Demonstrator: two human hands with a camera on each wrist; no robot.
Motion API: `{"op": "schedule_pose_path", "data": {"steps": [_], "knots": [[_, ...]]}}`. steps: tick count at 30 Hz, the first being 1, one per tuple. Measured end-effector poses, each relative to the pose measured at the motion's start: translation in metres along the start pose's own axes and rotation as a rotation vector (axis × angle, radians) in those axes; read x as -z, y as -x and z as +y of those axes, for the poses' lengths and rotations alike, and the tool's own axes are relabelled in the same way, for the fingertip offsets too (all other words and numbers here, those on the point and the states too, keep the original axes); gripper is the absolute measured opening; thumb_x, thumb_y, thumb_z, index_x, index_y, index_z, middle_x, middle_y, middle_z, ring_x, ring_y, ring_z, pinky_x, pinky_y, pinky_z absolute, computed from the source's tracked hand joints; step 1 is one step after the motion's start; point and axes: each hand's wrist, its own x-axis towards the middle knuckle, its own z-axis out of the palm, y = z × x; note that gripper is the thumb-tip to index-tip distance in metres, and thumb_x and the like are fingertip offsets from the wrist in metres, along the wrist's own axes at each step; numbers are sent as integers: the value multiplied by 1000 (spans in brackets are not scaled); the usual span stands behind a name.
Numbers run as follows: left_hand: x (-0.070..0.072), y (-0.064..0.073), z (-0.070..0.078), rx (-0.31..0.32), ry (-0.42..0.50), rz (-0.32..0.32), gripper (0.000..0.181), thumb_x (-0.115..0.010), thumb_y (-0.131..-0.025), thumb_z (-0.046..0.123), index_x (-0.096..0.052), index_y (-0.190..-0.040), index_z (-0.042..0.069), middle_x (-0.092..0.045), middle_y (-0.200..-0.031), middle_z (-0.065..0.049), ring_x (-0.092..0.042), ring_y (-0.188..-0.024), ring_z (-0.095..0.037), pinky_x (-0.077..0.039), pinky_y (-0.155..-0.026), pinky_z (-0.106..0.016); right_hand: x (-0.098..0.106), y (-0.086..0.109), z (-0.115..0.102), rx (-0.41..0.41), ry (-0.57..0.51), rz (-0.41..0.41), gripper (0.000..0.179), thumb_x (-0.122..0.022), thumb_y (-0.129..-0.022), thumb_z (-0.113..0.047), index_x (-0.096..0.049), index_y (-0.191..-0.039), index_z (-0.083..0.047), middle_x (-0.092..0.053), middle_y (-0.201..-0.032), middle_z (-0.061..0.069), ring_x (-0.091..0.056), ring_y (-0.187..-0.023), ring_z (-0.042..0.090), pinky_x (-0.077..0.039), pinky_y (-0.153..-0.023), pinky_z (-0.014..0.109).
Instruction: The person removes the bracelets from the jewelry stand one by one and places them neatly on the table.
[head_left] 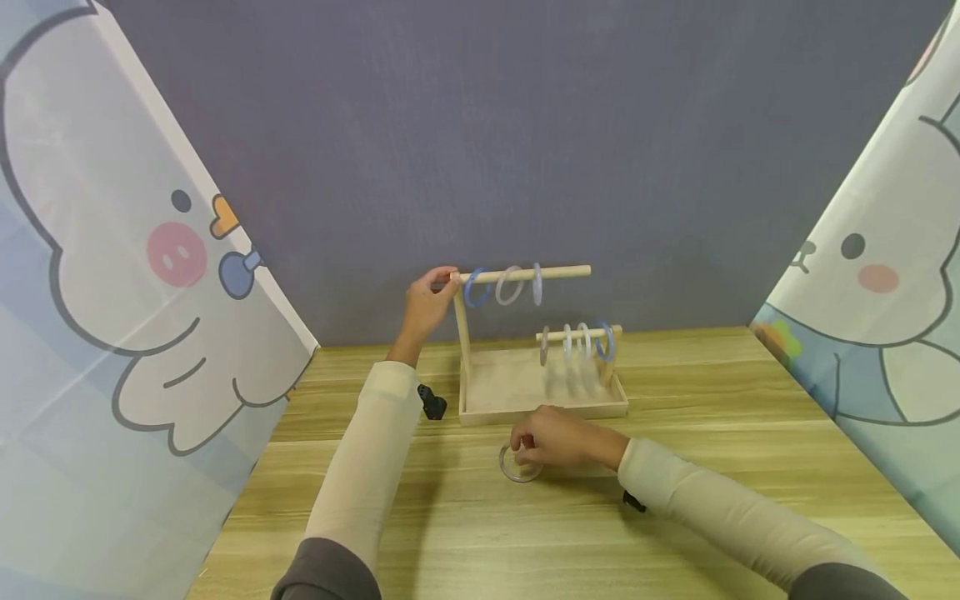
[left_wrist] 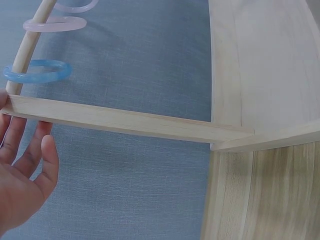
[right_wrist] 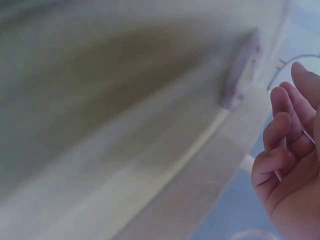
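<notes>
A wooden bracelet stand (head_left: 464, 333) with two bars and a tray base stands at the back of the table. My left hand (head_left: 428, 302) grips the top corner of its taller post, thumb and fingers on different sides. A blue bangle (left_wrist: 40, 72), a pale pink bangle (left_wrist: 55, 24) and a lavender bangle (head_left: 537, 284) hang on the upper bar. Over the table in front of the tray, my right hand (head_left: 558, 437) has loosely bent fingers. Below it is a clear, purplish bangle (head_left: 513, 477); the right wrist view shows this bangle (right_wrist: 242, 70) apart from the fingers.
Several bangles hang on the lower bar (head_left: 553, 336), among them a brownish bangle (head_left: 544, 346) and a blue bangle (head_left: 606, 342). One small black object (head_left: 432, 402) lies left of the tray, another black object (head_left: 633, 501) beside the right forearm. Cartoon-printed panels (head_left: 165, 250) flank the table.
</notes>
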Motion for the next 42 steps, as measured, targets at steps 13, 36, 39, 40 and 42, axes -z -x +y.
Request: {"op": "schedule_pose_path", "data": {"steps": [13, 36, 39, 40, 42], "knots": [[1, 1, 0, -2, -10, 8, 36, -65, -100, 36, -69, -129, 16, -70, -122, -10, -71, -107, -29, -58, -89, -45, 42, -8, 5, -16, 54, 193, 18, -73, -95, -21, -73, -111, -14, -74, -84, -7, -51, -61, -5, -46, -58, 16], [2, 4, 3, -5, 4, 12, 37, -66, -100, 33, -68, -130, 12, -70, -121, -12, -72, -107, -31, -58, -88, -46, 101, -19, 21, -219, -47, 819, 14, -75, -92, -11, -74, -104, -4, -78, -89, 11, -68, -63, 20, -51, -54, 25], [2, 4, 3, 3, 5, 9, 37, -66, -100, 34, -68, -130, 13, -69, -122, -12, -71, -108, -30, -58, -88, -44, 104, -23, 26, -272, -64, 856, 18, -75, -93, -13, -73, -108, -3, -78, -92, 13, -71, -66, 23, -53, -56, 27], [2, 4, 3, 2, 5, 9, 36, -66, -100, 34, -68, -130, 13, -69, -123, -12, -71, -108, -31, -58, -88, -45, 105, -24, 28, -288, -71, 869, 20, -74, -93, -13, -73, -110, -3, -78, -93, 13, -71, -67, 24, -54, -56, 29], [2, 3, 3, 2, 5, 9, 36, -66, -100, 34, -68, -130, 14, -69, -123, -12, -71, -108, -31, -58, -87, -45, 107, -26, 30, -317, -83, 891, 22, -74, -93, -14, -72, -112, -3, -78, -94, 14, -72, -69, 26, -56, -58, 32]]}}
